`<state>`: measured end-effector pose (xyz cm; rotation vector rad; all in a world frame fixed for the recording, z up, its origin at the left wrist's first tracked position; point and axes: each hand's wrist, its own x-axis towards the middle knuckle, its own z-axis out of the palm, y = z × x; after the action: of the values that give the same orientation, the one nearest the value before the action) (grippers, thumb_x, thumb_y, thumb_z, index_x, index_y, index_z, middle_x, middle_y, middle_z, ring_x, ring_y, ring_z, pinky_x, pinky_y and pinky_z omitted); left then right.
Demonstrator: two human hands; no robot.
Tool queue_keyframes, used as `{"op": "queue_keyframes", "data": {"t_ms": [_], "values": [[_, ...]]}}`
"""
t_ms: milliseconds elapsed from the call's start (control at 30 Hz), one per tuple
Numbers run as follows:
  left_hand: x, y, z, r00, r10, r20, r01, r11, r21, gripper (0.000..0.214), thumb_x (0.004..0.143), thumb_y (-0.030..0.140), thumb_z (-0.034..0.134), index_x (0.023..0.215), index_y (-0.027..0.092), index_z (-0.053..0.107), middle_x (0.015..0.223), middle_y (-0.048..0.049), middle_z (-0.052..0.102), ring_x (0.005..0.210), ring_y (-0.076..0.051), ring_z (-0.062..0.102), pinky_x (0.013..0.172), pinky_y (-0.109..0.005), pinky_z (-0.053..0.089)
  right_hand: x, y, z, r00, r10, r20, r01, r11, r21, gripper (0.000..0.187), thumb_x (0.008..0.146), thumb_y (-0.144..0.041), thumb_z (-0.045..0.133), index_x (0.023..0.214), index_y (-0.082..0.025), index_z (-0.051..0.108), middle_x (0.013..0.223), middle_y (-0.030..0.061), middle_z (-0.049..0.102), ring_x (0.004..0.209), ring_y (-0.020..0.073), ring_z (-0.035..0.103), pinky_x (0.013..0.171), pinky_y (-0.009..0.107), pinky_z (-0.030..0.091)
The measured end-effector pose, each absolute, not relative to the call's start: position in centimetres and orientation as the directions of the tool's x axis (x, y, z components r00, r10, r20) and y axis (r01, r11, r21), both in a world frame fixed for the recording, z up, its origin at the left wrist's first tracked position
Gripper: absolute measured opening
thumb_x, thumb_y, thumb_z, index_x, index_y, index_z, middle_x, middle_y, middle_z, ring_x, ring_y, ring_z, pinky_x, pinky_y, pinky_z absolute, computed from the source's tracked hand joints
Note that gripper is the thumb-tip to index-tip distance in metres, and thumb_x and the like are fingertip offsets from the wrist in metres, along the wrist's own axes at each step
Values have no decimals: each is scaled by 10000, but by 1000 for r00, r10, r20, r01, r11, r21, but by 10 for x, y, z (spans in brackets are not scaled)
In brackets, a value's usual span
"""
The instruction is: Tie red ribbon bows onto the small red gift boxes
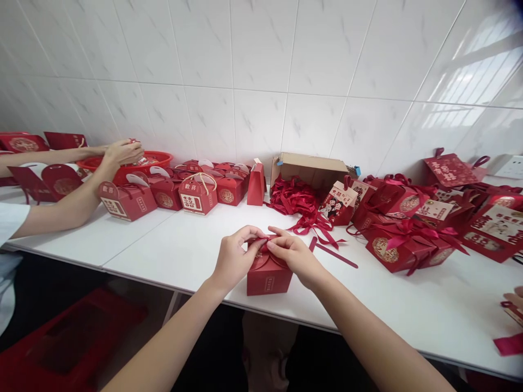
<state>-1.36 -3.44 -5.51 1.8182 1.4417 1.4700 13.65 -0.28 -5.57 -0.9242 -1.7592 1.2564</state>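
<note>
A red gift box (pixel 269 282) with a folded, rounded top sits at the table's front edge before me. My left hand (pixel 237 256) pinches a bit of red ribbon (pixel 265 246) at the top of the box, thumb against forefinger. From the other side my right hand (pixel 294 253) pinches at the same spot, its fingertips almost meeting the left ones. My fingers hide most of the ribbon. Just right of the box, flat dark red strips (pixel 337 256) lie on the white table (pixel 163 250).
A tipped cardboard box (pixel 314 160) spills red ribbons (pixel 294 197) behind my hands. Finished gift boxes with bows (pixel 408 247) crowd the right. More red boxes (pixel 198 195) line the back left, near a red basin (pixel 159 158) and a co-worker's hands (pixel 120 152). Another person's hand (pixel 515 298) shows far right.
</note>
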Motion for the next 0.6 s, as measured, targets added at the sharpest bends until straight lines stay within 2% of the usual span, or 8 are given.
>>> {"op": "queue_keyframes", "data": {"t_ms": [67, 167, 300, 400, 500, 600], "values": [[-13, -31, -56, -114, 862, 494, 423, -408, 809, 93, 800, 260, 588, 858, 188, 582, 878, -30, 662, 867, -163, 649, 786, -278, 527, 132, -3, -59, -406, 891, 203, 62, 248, -967, 229, 832, -317, 567, 724, -185, 720, 1334, 105, 516, 1346, 237, 331, 1065, 390, 298], [-16, -31, -56, -180, 840, 512, 397, -414, 819, 166, 786, 299, 605, 895, 183, 557, 933, -42, 642, 891, -167, 633, 776, -288, 536, 126, -5, -62, -323, 923, 210, 3, 223, -975, 231, 838, -326, 556, 764, -195, 731, 1297, 99, 549, 1333, 232, 352, 1067, 384, 304], [-22, -36, -54, -48, 899, 435, 450, -369, 813, 199, 771, 335, 625, 889, 176, 645, 910, -51, 689, 829, -178, 645, 791, -315, 525, 122, -6, -64, -314, 933, 174, -11, 180, -984, 223, 835, -313, 552, 784, -197, 736, 1264, 102, 564, 1278, 222, 423, 1046, 369, 338], [-23, -38, -53, -78, 917, 391, 475, -311, 823, 214, 738, 345, 664, 867, 179, 705, 885, -59, 723, 842, -209, 662, 827, -351, 515, 125, -7, -60, -323, 932, 163, 0, 172, -985, 272, 846, -347, 524, 773, -187, 731, 1276, 98, 552, 1225, 229, 476, 1027, 368, 356], [-26, -36, -53, -55, 922, 382, 457, -317, 831, 192, 699, 335, 704, 822, 194, 746, 897, -64, 733, 881, -229, 666, 867, -367, 501, 134, -10, -54, -367, 911, 188, 123, 248, -961, 310, 859, -348, 487, 745, -185, 724, 1226, 88, 592, 1155, 232, 529, 990, 370, 382], [-31, -33, -54, 27, 923, 385, 395, -363, 844, 149, 700, 316, 706, 777, 201, 761, 887, -67, 732, 855, -216, 668, 849, -348, 511, 146, -14, -47, -387, 882, 269, 325, 404, -855, 186, 805, -250, 545, 798, -194, 722, 1053, 71, 675, 985, 217, 606, 872, 345, 447]]}}
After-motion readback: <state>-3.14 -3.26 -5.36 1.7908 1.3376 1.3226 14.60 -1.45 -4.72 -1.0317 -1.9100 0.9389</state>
